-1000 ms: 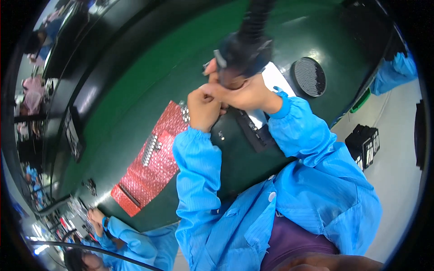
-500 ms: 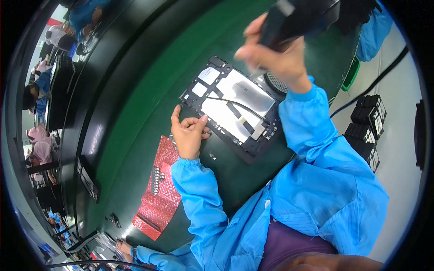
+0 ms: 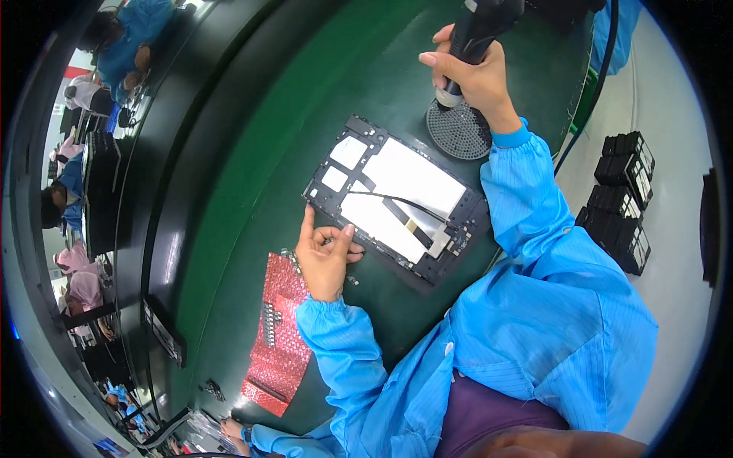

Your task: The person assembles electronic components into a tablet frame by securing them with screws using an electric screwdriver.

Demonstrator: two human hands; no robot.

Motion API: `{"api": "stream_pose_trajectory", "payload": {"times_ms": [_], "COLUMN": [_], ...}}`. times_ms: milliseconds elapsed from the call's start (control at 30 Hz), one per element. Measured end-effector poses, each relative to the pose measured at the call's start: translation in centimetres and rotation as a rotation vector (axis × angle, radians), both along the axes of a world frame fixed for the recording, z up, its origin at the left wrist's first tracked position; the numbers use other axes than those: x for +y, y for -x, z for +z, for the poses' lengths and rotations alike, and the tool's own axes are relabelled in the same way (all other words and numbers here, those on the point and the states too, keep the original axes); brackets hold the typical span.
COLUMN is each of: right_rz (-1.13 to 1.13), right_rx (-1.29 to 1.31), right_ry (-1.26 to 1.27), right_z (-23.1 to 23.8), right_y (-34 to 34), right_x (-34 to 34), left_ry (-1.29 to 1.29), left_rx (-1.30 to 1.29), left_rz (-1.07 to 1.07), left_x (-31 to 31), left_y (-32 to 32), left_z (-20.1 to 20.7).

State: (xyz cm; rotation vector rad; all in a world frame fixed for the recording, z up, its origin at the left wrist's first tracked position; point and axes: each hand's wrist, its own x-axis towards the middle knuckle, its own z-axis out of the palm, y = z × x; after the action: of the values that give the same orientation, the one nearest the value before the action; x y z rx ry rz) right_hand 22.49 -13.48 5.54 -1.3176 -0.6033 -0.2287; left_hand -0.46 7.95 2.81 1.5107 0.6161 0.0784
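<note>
Red bubble wrap is lying left of an opened flat device, which is itself resting on the green table. The left hand is touching the device's left edge, index finger stretching, thumb standing apart, other fingers curling loosely. Beyond the device, rightward, the right hand is wrapping its fingers around a black driver. That driver, blurred half a second ago, is now pointing down at a round gridded dish, leaving only the left hand steadying the device.

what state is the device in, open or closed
Open: the device lies uncovered, its silver panels, black cable and small circuit parts showing.
</note>
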Motion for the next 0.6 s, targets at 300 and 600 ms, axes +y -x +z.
{"api": "stream_pose_trajectory", "payload": {"times_ms": [300,600], "right_rz": [0.015,0.031], "right_rx": [0.036,0.068], "right_ry": [0.052,0.030], "right_z": [-0.41,-0.78], "right_y": [0.06,-0.13], "right_x": [0.60,0.71], "left_ry": [0.021,0.043], "left_rx": [0.005,-0.016], "left_rz": [0.010,0.017], "left_x": [0.23,0.19], "left_y": [-0.03,-0.17], "left_z": [-0.08,-0.32]}}
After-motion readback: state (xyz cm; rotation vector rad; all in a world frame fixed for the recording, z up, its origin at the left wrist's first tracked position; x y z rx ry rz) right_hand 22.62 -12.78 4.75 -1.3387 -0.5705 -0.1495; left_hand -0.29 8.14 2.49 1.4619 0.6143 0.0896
